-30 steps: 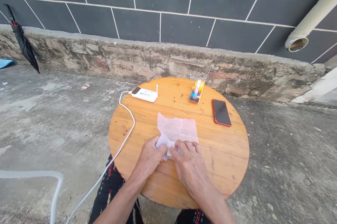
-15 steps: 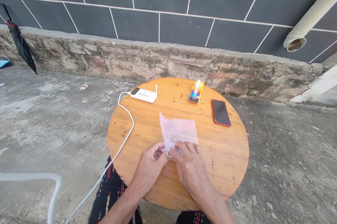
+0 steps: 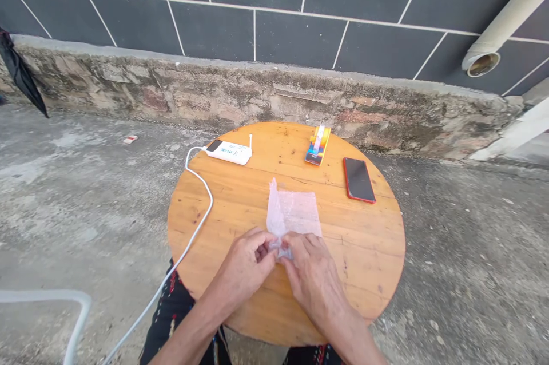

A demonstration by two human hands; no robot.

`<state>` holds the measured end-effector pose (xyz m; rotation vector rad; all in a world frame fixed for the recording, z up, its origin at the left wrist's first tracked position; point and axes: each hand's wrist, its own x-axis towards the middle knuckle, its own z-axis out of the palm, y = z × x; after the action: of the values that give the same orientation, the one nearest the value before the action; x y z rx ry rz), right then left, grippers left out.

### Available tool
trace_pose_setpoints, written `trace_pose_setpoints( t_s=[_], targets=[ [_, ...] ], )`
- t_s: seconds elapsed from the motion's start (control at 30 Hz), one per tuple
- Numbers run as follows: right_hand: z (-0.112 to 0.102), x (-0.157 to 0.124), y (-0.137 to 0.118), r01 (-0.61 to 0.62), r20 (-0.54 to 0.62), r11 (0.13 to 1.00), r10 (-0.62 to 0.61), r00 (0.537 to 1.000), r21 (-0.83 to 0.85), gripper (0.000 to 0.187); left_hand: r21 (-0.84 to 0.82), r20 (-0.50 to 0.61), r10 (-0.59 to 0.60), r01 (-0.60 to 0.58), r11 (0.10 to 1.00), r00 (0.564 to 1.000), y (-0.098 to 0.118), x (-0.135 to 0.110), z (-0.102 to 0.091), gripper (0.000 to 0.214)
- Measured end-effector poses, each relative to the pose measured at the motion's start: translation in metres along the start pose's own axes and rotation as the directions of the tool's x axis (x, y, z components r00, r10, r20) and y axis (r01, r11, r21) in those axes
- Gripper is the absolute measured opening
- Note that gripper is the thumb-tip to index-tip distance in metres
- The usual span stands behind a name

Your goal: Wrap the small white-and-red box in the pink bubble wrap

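Note:
A sheet of translucent pink bubble wrap (image 3: 300, 210) lies on the round wooden table (image 3: 240, 199), its left side folded up and over. My left hand (image 3: 253, 253) pinches the near left corner, fingers curled. Close beside it, my right hand (image 3: 306, 259) grips the near edge with thumb and fingertips. Between the two hands the wrap is bunched into a small whitish wad; whether anything lies inside is hidden.
A white device (image 3: 229, 151) with a white cable (image 3: 206, 213) sits at the table's back left. A tape dispenser (image 3: 318, 146) stands at the back, and a red-edged phone (image 3: 359, 180) lies on the right. Beyond is a stone-based wall (image 3: 206, 93) with a folded umbrella (image 3: 21, 73).
The left side of the bubble wrap now stands folded further inward over the sheet. My hands have shifted slightly at its near edge, both still gripping. The view has moved a little.

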<state>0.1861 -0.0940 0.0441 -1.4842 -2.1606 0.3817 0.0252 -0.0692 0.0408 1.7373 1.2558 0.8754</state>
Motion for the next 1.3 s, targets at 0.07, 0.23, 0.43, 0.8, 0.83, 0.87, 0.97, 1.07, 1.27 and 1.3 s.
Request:
trace_pose_setpoints(
  t_s=[0.07, 0.23, 0.43, 0.8, 0.83, 0.87, 0.97, 1.07, 1.27, 1.3],
  targets=[
    [0.001, -0.002, 0.002, -0.016, -0.015, 1.000, 0.016, 1.000, 0.001, 0.032, 0.019, 0.093, 0.017, -0.019, 1.000, 0.996, 0.005, 0.000, -0.006, 0.018],
    [0.002, -0.001, 0.002, -0.018, -0.012, 1.000, 0.018, 1.000, 0.006, 0.034, 0.103, 0.169, 0.084, -0.102, 0.989, 0.982, 0.008, -0.001, -0.011, 0.023],
    [0.000, 0.002, -0.002, -0.016, 0.014, 1.000, 0.016, 1.000, 0.015, 0.034, 0.306, 0.103, 0.165, -0.190, 0.933, 0.981, -0.005, -0.002, 0.003, 0.022],
    [-0.030, -0.020, 0.036, -0.166, -0.085, 0.950, 0.194, 0.977, 0.264, 0.020, 0.519, 0.118, 0.230, -0.257, 0.815, 0.966, -0.007, -0.003, 0.005, 0.027],
    [-0.034, -0.028, 0.044, -0.298, -0.032, 0.902, 0.323, 0.946, 0.312, 0.019, 0.520, 0.114, 0.232, -0.257, 0.815, 0.966, -0.007, -0.004, 0.005, 0.027],
    [-0.038, -0.036, 0.050, -0.389, 0.051, 0.838, 0.401, 0.915, 0.382, 0.022, 0.517, 0.112, 0.236, -0.260, 0.815, 0.965, -0.008, -0.004, 0.005, 0.026],
    [-0.043, -0.056, 0.058, -0.603, 0.205, 0.601, 0.599, 0.775, 0.525, 0.042, 0.514, 0.111, 0.250, -0.271, 0.814, 0.962, -0.009, -0.004, 0.005, 0.026],
    [-0.037, -0.062, 0.052, -0.639, 0.274, 0.437, 0.645, 0.713, 0.633, 0.055, 0.534, 0.118, 0.258, -0.280, 0.798, 0.959, -0.009, -0.004, 0.005, 0.024],
    [-0.016, -0.040, 0.036, -0.578, 0.345, 0.281, 0.579, 0.738, 0.766, 0.054, 0.568, 0.095, 0.298, -0.298, 0.767, 0.950, -0.011, -0.005, 0.006, 0.024],
    [-0.014, -0.036, 0.034, -0.562, 0.338, 0.261, 0.579, 0.742, 0.785, 0.053, 0.567, 0.093, 0.305, -0.302, 0.766, 0.948, -0.012, -0.005, 0.007, 0.024]
  ],
)
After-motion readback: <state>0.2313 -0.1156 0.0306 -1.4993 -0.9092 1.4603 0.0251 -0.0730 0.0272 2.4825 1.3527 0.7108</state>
